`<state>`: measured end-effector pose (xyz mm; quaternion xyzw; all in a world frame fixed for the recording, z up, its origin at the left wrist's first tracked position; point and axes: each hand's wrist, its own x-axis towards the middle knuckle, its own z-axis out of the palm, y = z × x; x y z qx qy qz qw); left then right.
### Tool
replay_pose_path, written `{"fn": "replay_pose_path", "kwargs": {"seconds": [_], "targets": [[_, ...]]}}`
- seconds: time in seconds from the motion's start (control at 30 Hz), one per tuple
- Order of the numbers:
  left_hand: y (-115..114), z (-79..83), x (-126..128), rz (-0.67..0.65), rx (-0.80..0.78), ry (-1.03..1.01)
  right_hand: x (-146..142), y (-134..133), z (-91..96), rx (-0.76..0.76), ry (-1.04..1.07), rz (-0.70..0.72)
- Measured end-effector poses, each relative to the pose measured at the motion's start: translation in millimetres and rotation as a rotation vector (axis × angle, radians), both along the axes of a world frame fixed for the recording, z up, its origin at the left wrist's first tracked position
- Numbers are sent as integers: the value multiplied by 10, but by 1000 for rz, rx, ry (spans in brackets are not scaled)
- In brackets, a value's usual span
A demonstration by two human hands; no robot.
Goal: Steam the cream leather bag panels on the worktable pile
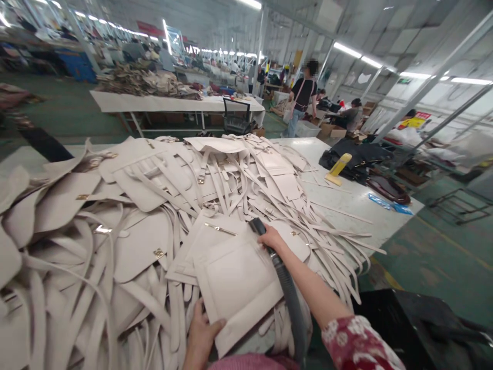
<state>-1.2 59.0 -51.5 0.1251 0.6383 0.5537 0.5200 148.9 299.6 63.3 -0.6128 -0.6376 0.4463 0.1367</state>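
The left hand [202, 334] grips the cream bag panel [239, 282] on the desk [346, 200]; the right hand [271, 237] closes around a dark hose nozzle [257, 226], cleaning it

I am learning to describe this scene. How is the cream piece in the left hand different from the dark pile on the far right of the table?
The cream piece is pale, while the dark pile is black. The cream piece lies flat, gripped by the left hand beside the right hand; the dark pile sits crumpled and untouched. Both rest on the same table.
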Motion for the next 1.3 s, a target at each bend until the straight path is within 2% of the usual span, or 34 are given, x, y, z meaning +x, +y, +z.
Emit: {"fn": "replay_pose_path", "kwargs": {"seconds": [0.07,0.17,0.3,0.37,0.47,0.57,0.7,0.83,0.9,1.0,1.13,1.3], "targets": [[45,74,-76,1,51,-78,-11,58,18,76,-27,-21],[134,195,-196,9,103,-115,175,-162,107,125,10,23],[226,277,-290,2,108,-168,579,-861,234,-45,209,276],[248,275,-302,-11,104,-196,697,-1258,239,-144,249,354],[264,247,-306,-31,103,-216,665,-1745,186,-245,283,435],[263,235,-328,-54,69,-208,458,-1995,128,-251,308,487],[211,278,-359,-82,14,-232,209,-2015,102,-238,349,457],[163,347,-359,-126,56,-294,176,-1927,106,-185,427,333],[191,379,-384,-69,82,-277,238,-1886,109,-143,450,270],[322,427,-465,88,160,-195,360,-1816,127,-112,436,230],[525,471,-504,195,216,-82,384,-1661,191,-148,466,244],[507,361,-345,134,232,-81,59,-1350,190,-234,460,368]]}}
